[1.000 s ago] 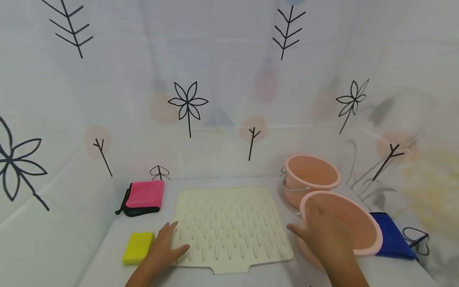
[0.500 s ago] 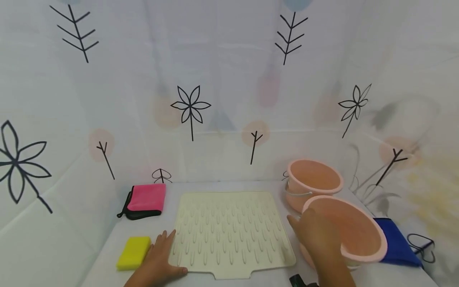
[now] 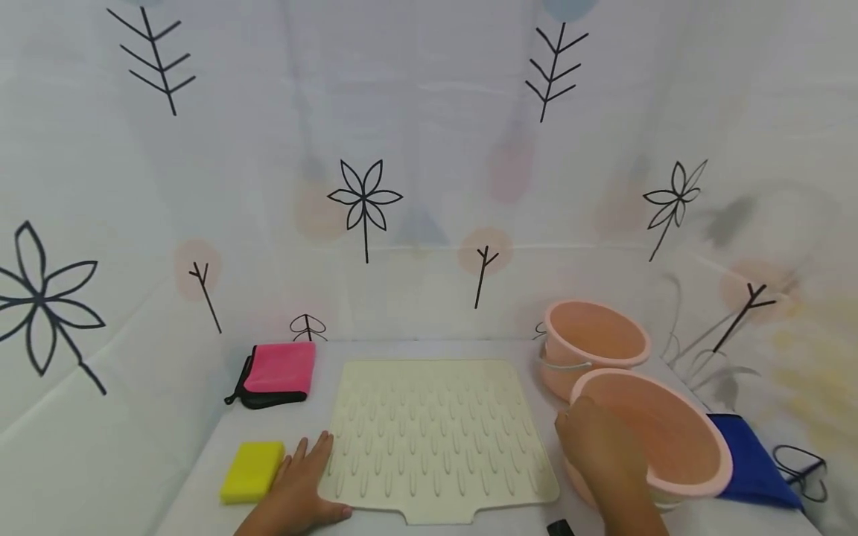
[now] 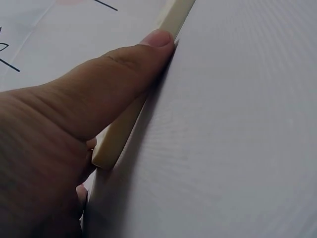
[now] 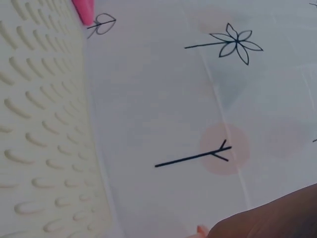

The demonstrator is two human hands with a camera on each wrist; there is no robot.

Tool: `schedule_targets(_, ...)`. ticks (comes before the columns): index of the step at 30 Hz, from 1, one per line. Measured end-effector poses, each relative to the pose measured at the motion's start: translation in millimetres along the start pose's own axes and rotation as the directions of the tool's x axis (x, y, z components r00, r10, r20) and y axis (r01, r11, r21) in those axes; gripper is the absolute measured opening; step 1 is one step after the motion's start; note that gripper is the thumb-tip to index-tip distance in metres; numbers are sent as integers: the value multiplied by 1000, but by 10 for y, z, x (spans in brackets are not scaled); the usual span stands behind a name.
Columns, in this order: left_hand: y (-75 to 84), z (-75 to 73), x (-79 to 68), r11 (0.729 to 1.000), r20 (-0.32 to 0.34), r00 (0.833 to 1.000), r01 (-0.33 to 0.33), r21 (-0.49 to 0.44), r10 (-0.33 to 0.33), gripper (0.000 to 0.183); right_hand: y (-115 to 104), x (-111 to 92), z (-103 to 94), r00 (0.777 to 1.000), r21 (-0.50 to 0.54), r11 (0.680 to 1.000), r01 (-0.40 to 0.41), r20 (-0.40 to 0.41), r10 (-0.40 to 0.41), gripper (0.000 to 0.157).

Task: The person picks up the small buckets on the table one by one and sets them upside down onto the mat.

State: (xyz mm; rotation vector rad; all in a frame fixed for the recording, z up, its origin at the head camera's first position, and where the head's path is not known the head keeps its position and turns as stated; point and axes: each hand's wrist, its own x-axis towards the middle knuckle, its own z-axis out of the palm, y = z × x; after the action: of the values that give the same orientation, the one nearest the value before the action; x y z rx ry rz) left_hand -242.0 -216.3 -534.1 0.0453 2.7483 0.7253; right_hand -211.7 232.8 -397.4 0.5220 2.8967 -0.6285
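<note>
"Where's the board (image 3: 439,439)?"

"Flat in the middle of the white surface (image 3: 201,499), its far side near the far edge, its tab pointing toward me. It's cream, with rows of little raised ridges."

"And your left hand (image 3: 295,487)?"

"At the board's near left corner. My fingers lie loose and spread along its left side, and my thumb (image 4: 129,69) runs straight against the near side. I'm touching it, with nothing clasped."

"What's around that hand?"

"A yellow sponge (image 3: 252,473), just beside my fingers toward the left edge (whether they touch, I can't say). Farther back, by the far left corner, sits a pink cloth (image 3: 280,365) with black trim."

"Your right hand (image 3: 599,454)?"

"Over the near left part of the front bucket (image 3: 677,417)'s rim. My fingertips are hidden there, so I can't tell if they grasp the rim or are merely bent."

"Only one bucket?"

"Two, both peach. The back bucket (image 3: 596,335) stands toward the far right corner, its wire handle hanging in front. A blue cloth (image 3: 754,458) lies along the right edge, beside the front one."

"And that dark bit nearest you?"

"A black thing (image 3: 559,528) between board and bucket, mostly cut off (I can't name it)."
</note>
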Motion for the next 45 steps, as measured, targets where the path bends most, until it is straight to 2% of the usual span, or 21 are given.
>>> schedule_targets(4,-5,8,27,1000,10,1000,-4,10,3,144,26,-27,-5,1000,-4,1000,-16,4,16,38)
schedule_targets(7,-3,4,32,1000,13,1000,-1,15,1,143,25,-55,1,1000,-54,998,13,-17,-14,35)
schedule_targets(11,8,-6,29,1000,18,1000,6,20,-7,143,23,-104,6,997,-55,998,43,-57,-46,29)
schedule_targets(17,22,-33,18,999,24,1000,13,31,-14,141,23,-164,-51,984,-81,991,108,-135,-118,34)
schedule_targets(26,31,-41,25,999,45,999,1,37,-2,135,-81,-282,-128,985,-15,997,80,-154,-82,46)
schedule_targets(30,23,-34,21,1000,47,999,0,31,-1,134,-156,-344,-115,977,-11,997,74,-200,-75,46)
schedule_targets(32,20,-29,22,999,45,999,-1,32,-1,134,-182,-361,-93,968,-15,997,76,-237,-77,44)
schedule_targets(39,7,-17,32,1000,45,999,-1,21,0,134,-260,-409,-23,916,11,993,116,-389,-103,42)
schedule_targets(45,0,-12,36,1000,45,999,10,25,-11,135,-345,-463,25,896,59,986,155,-429,-115,39)
